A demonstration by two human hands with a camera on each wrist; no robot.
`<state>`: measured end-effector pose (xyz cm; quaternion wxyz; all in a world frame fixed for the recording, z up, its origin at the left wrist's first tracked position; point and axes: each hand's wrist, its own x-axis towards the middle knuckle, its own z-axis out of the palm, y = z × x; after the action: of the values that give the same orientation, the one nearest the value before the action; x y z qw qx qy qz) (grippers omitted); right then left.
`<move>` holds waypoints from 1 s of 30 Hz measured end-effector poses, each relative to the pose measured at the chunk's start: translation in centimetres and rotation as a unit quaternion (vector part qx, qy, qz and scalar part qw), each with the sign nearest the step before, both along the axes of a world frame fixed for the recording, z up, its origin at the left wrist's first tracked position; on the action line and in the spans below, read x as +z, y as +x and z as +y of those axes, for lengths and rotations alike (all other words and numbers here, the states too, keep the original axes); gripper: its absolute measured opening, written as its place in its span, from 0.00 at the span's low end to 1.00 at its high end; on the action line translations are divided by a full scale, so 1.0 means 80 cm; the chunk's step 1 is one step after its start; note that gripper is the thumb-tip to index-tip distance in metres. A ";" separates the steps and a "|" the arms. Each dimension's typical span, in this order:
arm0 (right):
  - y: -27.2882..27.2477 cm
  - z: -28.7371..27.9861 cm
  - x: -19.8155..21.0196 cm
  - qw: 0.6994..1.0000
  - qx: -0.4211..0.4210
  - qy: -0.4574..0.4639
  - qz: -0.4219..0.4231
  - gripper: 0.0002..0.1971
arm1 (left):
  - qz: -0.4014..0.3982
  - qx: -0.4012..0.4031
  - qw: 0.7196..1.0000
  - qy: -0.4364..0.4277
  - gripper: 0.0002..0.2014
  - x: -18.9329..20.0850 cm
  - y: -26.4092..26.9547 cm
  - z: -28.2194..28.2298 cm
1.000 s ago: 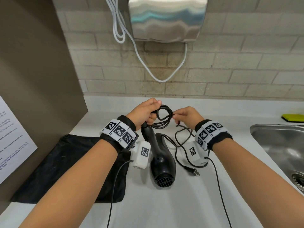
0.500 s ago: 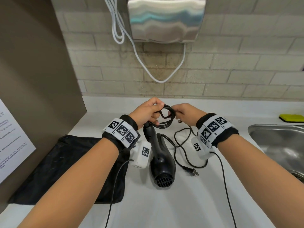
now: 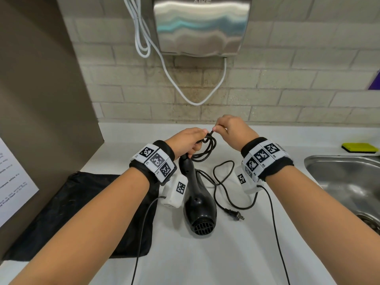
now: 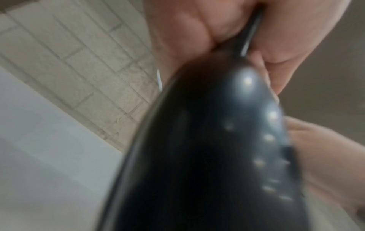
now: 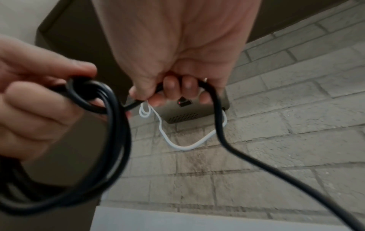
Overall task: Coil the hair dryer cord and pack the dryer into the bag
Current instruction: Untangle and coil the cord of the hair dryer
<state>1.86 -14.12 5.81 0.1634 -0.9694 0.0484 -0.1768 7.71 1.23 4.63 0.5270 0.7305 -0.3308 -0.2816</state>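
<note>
The black hair dryer (image 3: 200,204) lies on the white counter, grille toward me. My left hand (image 3: 188,141) grips the end of its handle together with several coiled loops of black cord (image 3: 207,148); the handle (image 4: 207,148) fills the left wrist view. My right hand (image 3: 230,128) pinches the cord (image 5: 215,109) just above the coil, fingers curled round it. The loose rest of the cord (image 3: 224,182) trails on the counter to the plug (image 3: 236,215). The black bag (image 3: 72,212) lies flat at the left.
A steel sink (image 3: 347,182) is at the right, with a yellow sponge (image 3: 359,148) behind it. A metal hand dryer (image 3: 201,25) with a white cable (image 3: 195,99) hangs on the brick wall. A brown partition (image 3: 41,99) stands at the left.
My right hand has risen and moved left toward the coil, drawing more cord off the counter. The left hand keeps its grip on the handle and loops.
</note>
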 end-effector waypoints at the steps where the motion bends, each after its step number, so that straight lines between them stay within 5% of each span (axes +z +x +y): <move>1: -0.001 0.003 0.002 1.000 -0.007 -0.002 -0.021 0.14 | -0.008 -0.008 1.000 0.012 0.10 0.001 0.001 0.000; 10: -0.009 0.036 0.006 0.988 0.014 -0.026 -0.152 0.12 | -0.059 -0.009 0.998 0.029 0.12 0.001 0.002 -0.007; 15: -0.020 0.033 -0.015 0.975 0.020 0.079 -0.209 0.11 | -0.048 0.022 0.998 -0.017 0.21 -0.007 0.008 -0.001; 22: -0.029 0.045 -0.029 0.973 0.074 0.091 -0.200 0.14 | -0.056 0.036 0.997 -0.022 0.22 -0.008 0.010 -0.003; 30: -0.026 0.045 -0.038 0.981 0.105 0.057 -0.150 0.06 | 0.044 0.059 0.996 -0.052 0.22 -0.006 0.010 -0.007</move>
<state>-0.20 -10.52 2.79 0.2418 -0.9205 -0.0688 -0.2992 8.54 0.68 4.16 0.5937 0.7077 -0.2778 -0.2639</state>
